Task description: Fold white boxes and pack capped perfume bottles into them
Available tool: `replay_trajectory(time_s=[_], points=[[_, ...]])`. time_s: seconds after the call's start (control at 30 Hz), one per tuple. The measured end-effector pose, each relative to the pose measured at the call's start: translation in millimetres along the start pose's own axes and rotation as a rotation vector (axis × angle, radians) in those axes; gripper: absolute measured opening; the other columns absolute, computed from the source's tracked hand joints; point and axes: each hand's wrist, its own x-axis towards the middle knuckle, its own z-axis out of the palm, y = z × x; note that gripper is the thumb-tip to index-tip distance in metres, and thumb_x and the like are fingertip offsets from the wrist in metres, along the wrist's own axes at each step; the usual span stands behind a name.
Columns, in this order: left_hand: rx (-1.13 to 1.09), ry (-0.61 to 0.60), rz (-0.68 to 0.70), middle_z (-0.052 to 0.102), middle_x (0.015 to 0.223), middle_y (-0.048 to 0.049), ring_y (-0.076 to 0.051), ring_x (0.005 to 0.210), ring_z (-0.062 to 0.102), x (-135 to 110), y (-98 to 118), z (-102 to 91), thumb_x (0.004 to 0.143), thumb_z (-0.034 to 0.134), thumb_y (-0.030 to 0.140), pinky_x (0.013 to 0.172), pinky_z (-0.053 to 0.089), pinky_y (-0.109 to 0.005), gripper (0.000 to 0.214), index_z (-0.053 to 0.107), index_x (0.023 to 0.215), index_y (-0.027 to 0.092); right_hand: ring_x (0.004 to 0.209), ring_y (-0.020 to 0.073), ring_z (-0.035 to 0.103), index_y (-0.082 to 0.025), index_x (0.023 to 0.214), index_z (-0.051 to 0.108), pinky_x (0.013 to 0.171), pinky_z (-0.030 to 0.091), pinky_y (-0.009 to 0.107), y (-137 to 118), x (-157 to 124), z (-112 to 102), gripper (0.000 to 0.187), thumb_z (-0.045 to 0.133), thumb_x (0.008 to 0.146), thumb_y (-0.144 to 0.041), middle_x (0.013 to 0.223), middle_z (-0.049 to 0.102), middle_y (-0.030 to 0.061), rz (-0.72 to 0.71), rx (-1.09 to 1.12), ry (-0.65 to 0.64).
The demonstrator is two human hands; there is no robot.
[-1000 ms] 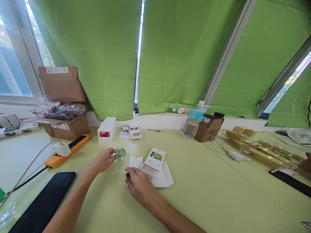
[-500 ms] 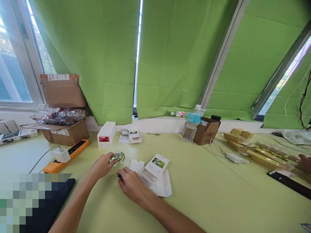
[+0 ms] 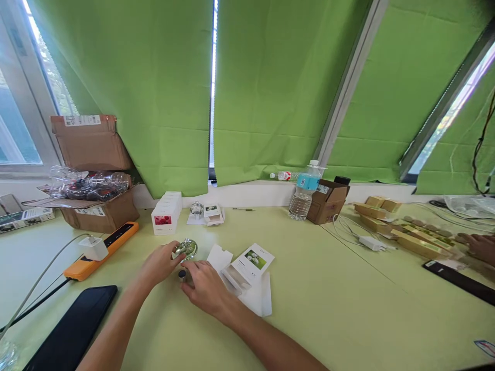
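Observation:
My left hand [image 3: 160, 264] is closed, thumb and fingers pinching the side of a shiny, round, clear glass bottle [image 3: 188, 248] at the table's middle left. My right hand [image 3: 204, 286] is just below and to its right. Its thumb and fingers are around a small dark-topped cap [image 3: 182, 275] with a silvery side; whether the cap touches the table I cannot tell. Its upper fingertips come close to the bottle. Beside the right hand lies an opened white box [image 3: 249, 264] with a white-flower picture, on top of white card pieces [image 3: 220, 257].
Behind are a row of white boxes [image 3: 166, 214], another glass bottle [image 3: 196, 208], a pen [image 3: 243, 209] and a water bottle [image 3: 303, 193]. Left are an orange power strip [image 3: 104, 252], a dark phone [image 3: 73, 330] and a carton [image 3: 102, 214]. Another person's hand [image 3: 479, 247] is at far right.
My right hand has moved slightly left with the cap, closer to the glass bottle, and more of the cap shows. My left hand stays on the bottle. The view has shifted slightly.

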Motion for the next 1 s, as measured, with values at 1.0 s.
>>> replay_trajectory(time_s=[1.0], points=[[0.274,-0.076,-0.008,0.056,0.111,-0.0122,-0.024,0.082,0.063,-37.9,101.5,40.2,0.09,0.038,0.036,0.06,0.036,-0.028,0.03,0.05,0.114,0.023,0.068,0.0159,0.058,-0.014,0.092,0.067,0.055,0.038,0.023,170.3,-66.5,-124.1,0.042,0.064,0.071,-0.05,0.084,0.066,0.0074,0.841,0.148,0.047]])
